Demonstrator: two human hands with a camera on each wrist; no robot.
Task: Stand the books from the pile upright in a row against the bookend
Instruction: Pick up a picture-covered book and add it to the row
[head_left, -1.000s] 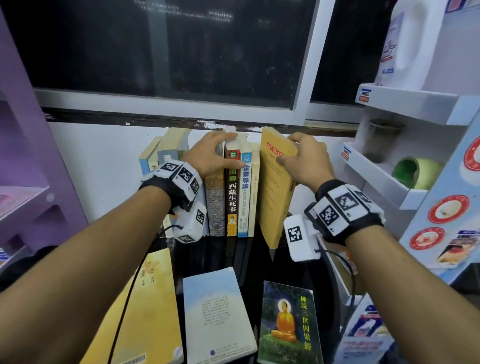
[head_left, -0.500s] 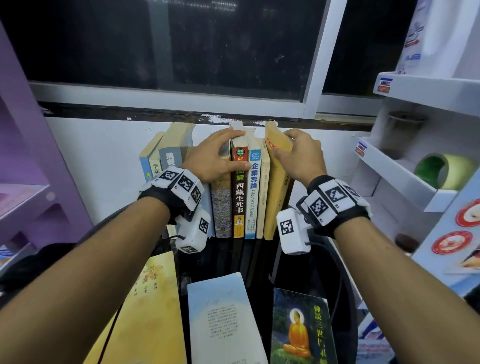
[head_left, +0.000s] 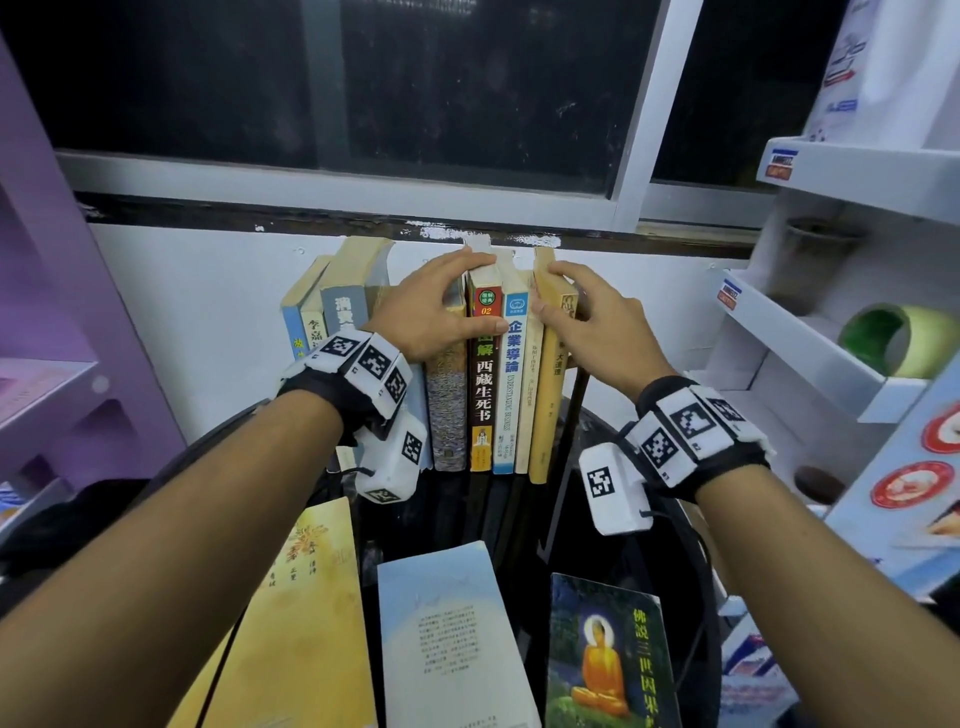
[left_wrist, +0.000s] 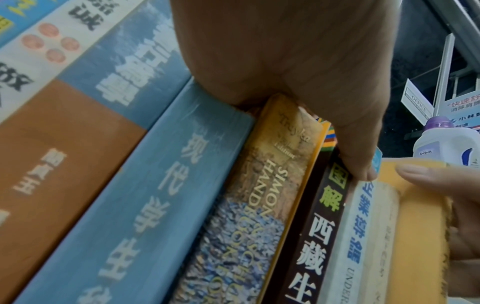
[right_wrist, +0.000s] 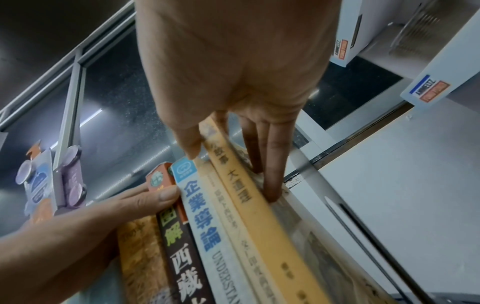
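Several books stand upright in a row against the back wall. My left hand (head_left: 457, 301) reaches over their tops, thumb pressed on the spine of the dark brown book (head_left: 483, 384), fingers behind the tops. At the row's right end stands a thin yellow book (head_left: 545, 405), next to a cream book and the blue-and-white book (head_left: 511, 374). My right hand (head_left: 569, 304) pinches the yellow book (right_wrist: 249, 205) near its top, thumb on the left edge of its spine, fingers on its right cover. Three books lie flat in front: yellow (head_left: 301, 623), pale blue (head_left: 452, 639), green (head_left: 613, 660). I cannot make out the bookend.
The books rest on a black glass table (head_left: 519, 519). A white shelf unit (head_left: 810, 332) with a green tape roll (head_left: 893, 338) stands close on the right. Purple shelves (head_left: 52, 364) flank the left. The window ledge runs just above the row.
The yellow book leaned apart from the row a second ago; my right hand has swung it left, and it now stands upright against the cream book. My left hand has stayed on the row.
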